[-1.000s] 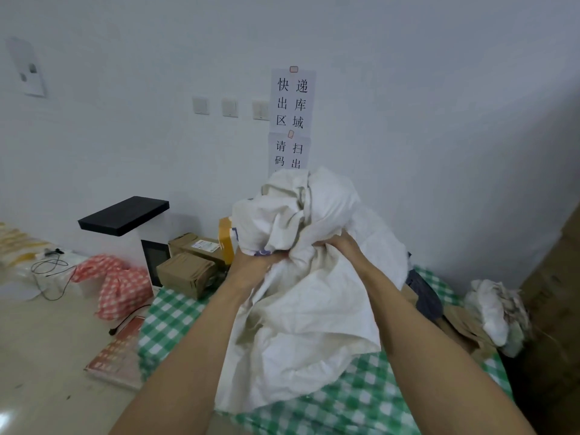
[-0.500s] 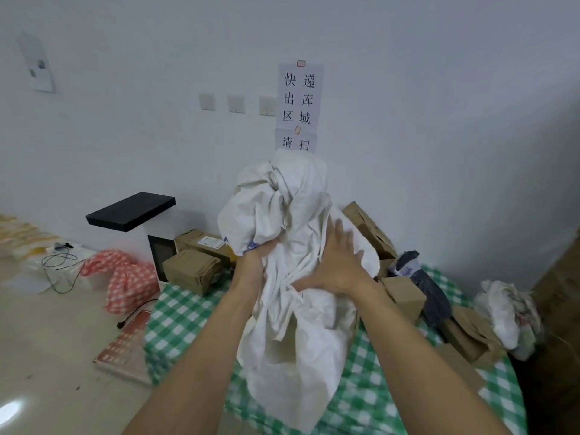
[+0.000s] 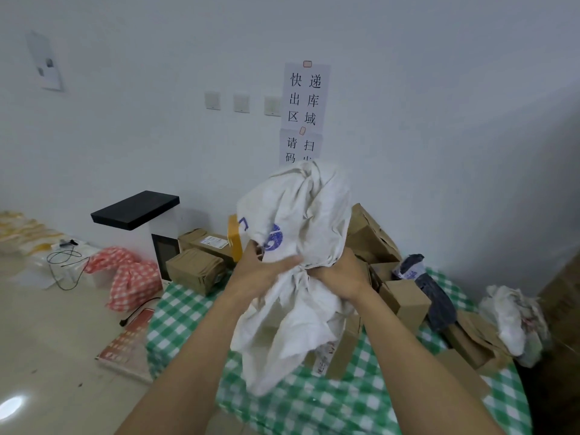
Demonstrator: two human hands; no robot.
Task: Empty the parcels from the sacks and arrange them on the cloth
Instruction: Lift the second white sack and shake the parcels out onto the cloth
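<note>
Left hand and right hand grip the bunched white sack, fingers curled round it, above the green-checked cloth. It partly hides the cardboard boxes behind. Dark polybag lies right, red-checked cloth left.

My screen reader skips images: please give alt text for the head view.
The left hand and right hand grip a crumpled white sack above a green checked cloth. Cardboard parcels and a dark bag lie on the cloth behind it.

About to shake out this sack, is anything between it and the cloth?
Yes: a brown box lies on the cloth right under the sack, more boxes to its right. Cloth nearer you is bare.
</note>
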